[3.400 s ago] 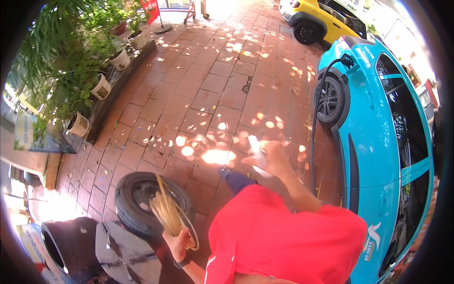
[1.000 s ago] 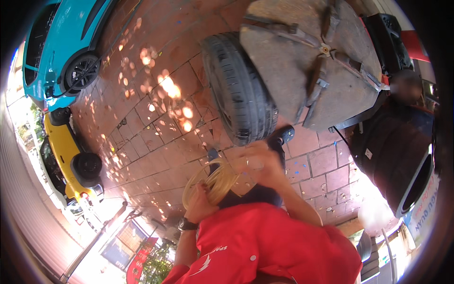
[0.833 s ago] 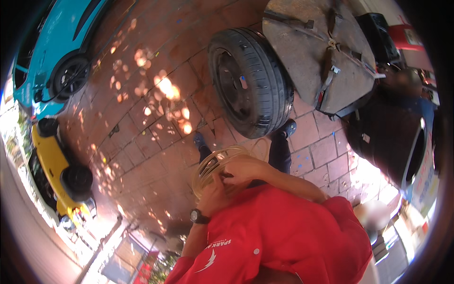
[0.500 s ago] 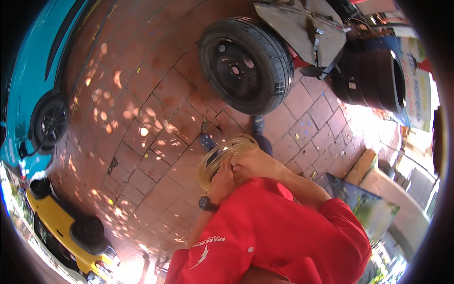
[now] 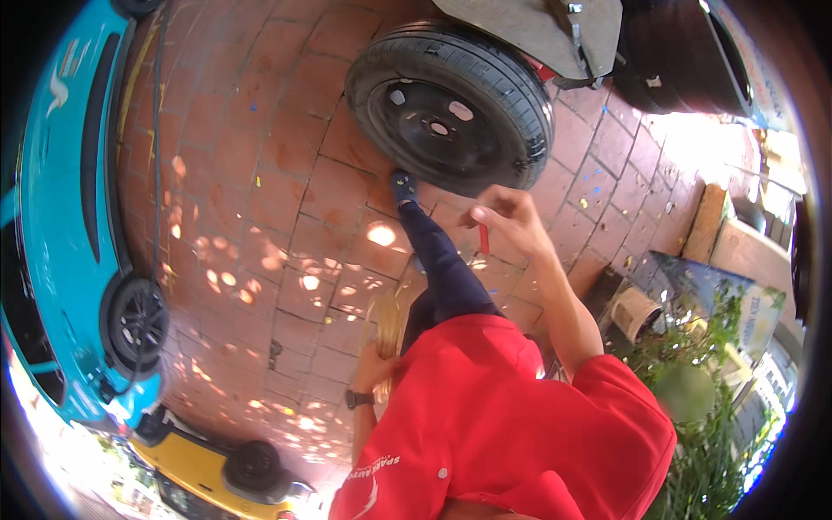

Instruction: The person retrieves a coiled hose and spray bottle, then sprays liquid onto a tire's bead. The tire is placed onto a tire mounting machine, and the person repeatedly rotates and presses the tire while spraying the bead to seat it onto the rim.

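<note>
My left hand [image 5: 373, 368], with a dark watch on its wrist, is closed on a pale yellow coil [image 5: 390, 322] of thin strands. The coil hangs beside my left thigh and is blurred. Reaching forward, my right hand [image 5: 513, 218] pinches a small red strip-like piece [image 5: 484, 239] that points down from the fingers; its kind is unclear. Just beyond that hand a car wheel [image 5: 464, 108] stands on the paving, its black steel rim toward the left and its tyre tread toward the right.
Behind the wheel is a machine's grey metal plate [image 5: 546, 30]. Stacked black tyres [image 5: 667, 61] are at the far right. A turquoise car [image 5: 65, 225] and a yellow car [image 5: 195, 455] line the left. Plants [image 5: 706, 433] and a pot [image 5: 633, 310] are to my right.
My hands have parted from the coil they both held. The left has lowered it to my side; the right has moved forward with the red piece. One leg has stepped toward the wheel.
</note>
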Tool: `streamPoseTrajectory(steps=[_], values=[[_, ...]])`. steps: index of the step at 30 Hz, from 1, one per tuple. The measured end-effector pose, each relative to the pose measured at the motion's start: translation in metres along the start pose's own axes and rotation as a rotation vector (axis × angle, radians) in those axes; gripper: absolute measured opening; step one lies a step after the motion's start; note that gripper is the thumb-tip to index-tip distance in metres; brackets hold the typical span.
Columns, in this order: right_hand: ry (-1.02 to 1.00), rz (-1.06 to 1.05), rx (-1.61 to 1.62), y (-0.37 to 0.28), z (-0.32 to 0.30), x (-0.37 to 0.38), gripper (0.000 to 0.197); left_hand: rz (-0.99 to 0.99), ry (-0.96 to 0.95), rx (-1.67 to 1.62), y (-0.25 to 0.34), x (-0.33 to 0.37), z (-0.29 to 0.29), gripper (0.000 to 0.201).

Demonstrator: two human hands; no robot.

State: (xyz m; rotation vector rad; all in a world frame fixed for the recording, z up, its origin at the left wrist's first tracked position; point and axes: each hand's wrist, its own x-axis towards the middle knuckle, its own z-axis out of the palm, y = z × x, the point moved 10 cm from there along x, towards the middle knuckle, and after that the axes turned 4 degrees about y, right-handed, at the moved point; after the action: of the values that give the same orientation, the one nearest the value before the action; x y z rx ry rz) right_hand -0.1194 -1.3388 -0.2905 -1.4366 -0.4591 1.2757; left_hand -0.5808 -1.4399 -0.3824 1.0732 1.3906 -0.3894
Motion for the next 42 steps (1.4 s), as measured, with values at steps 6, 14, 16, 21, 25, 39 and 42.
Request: streamPoseTrajectory(steps=[6, 14, 16, 21, 25, 39, 42], values=[[0.359, 0.353, 0.495, 0.187, 0.066, 0.212, 0.02, -0.136, 0.412, -0.308, -0.054, 0.039, -0.139, 0.017], [0.899, 0.45, 0.662, 0.305, 0.066, 0.395, 0.024, -0.305, 0.449, -0.205, -0.085, 0.059, -0.219, 0.026], [0.916, 0.363, 0.771, 0.308, 0.063, 0.409, 0.023, -0.199, 0.335, -0.057, -0.077, 0.088, -0.242, 0.025], [0.926, 0.29, 0.576, 0.312, 0.041, 0.415, 0.027, -0.138, 0.256, 0.091, -0.068, 0.114, -0.312, 0.03], [1.112, 0.276, -0.172, 0.28, 0.014, 0.399, 0.035, -0.184, 0.197, 0.138, -0.047, 0.135, -0.343, 0.033], [1.03, 0.285, -0.174, 0.267, 0.03, 0.389, 0.046, 0.038, 0.228, -0.283, 0.087, 0.23, -0.321, 0.027], [1.204, 0.36, -0.025, 0.292, 0.021, 0.384, 0.034, -0.01, 0.118, -0.195, 0.094, 0.223, -0.295, 0.027]])
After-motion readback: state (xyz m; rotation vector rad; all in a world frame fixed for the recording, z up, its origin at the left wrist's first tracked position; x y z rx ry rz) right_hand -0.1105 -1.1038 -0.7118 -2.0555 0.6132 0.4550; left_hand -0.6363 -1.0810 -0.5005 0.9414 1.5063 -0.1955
